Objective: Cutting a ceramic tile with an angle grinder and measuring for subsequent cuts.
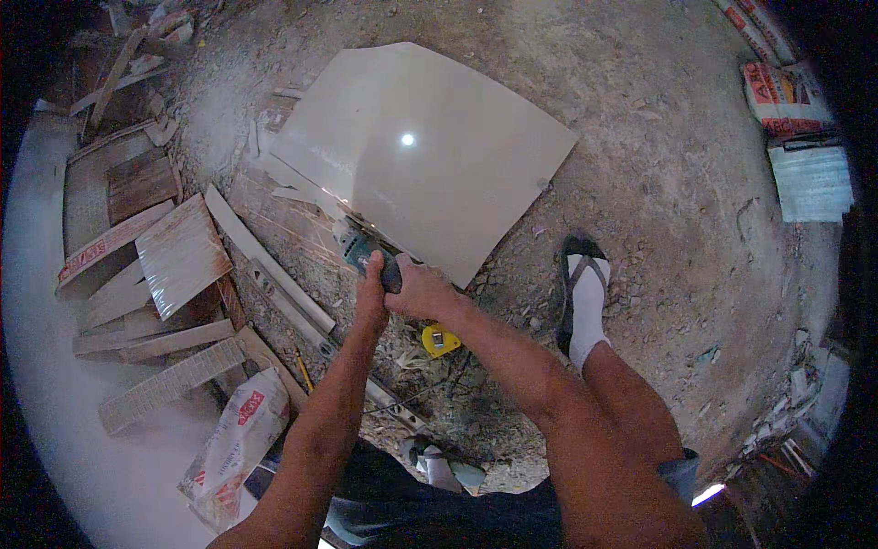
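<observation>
My left hand point(370, 295) and my right hand point(422, 289) are both wrapped round the dark green body of an angle grinder point(355, 243). Its head sits at the lower left edge of a large, glossy beige tile point(466, 156) that lies on the ground. Orange sparks fly off to the left of the grinder, along that edge. A narrow strip lies beside the tile there. How deep the disc sits in the tile is hidden by the grinder and the sparks. Just below my right hand rests a yellow tape measure point(441, 340).
A long metal bar point(293, 308) and a yellow pencil point(304, 371) lie to the left. Beyond them are tile offcuts point(186, 254) and a white printed bag point(236, 435). Printed sacks point(785, 96) stand far right. My sandalled foot point(587, 297) is right of the tile. Pale dust hangs at left.
</observation>
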Tool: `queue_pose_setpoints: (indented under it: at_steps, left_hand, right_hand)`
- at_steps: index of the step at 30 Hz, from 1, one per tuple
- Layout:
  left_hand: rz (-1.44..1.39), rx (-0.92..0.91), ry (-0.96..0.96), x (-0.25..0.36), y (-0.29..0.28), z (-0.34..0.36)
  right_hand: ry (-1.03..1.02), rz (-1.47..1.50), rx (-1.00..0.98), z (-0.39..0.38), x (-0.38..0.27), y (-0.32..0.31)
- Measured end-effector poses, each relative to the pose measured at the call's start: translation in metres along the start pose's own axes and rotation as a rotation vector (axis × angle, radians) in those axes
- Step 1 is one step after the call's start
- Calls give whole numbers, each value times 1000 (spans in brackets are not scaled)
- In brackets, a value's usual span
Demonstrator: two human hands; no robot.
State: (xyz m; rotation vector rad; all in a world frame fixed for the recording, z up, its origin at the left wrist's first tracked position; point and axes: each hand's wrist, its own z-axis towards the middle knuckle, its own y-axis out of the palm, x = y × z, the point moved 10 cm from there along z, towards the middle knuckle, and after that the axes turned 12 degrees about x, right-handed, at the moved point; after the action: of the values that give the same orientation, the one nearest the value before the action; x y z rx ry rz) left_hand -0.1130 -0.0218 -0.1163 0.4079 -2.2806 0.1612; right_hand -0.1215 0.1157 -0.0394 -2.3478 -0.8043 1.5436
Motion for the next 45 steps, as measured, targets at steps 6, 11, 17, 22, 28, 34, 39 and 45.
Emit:
queue_pose_setpoints:
  at_steps: [6, 11, 17, 22, 28, 34, 39, 45]
  left_hand:
    - [4, -77, -18, 3, 12, -14]
    - [4, -18, -5, 6, 11, -17]
    - [13, -42, 1, 2, 11, -12]
    - [20, -48, -26, -6, 9, -11]
    - [68, 28, -12, -11, -4, -4]
    - [31, 15, -17, -9, 5, -8]
    - [29, 17, -49, -6, 1, -8]
    - [65, 26, -123, -1, 10, -20]
  right_hand:
    - [5, -10, -10, -3, 2, -4]
    - [-31, -17, 6, -4, 4, -2]
    - [11, -3, -35, -5, 1, -4]
    - [13, -9, -37, -5, 7, -1]
    - [-7, -15, -1, -7, 6, 0]
    - [2, -42, -26, -7, 10, 0]
    - [14, -16, -4, -9, 6, -2]
    - [-18, -58, -6, -15, 9, -6]
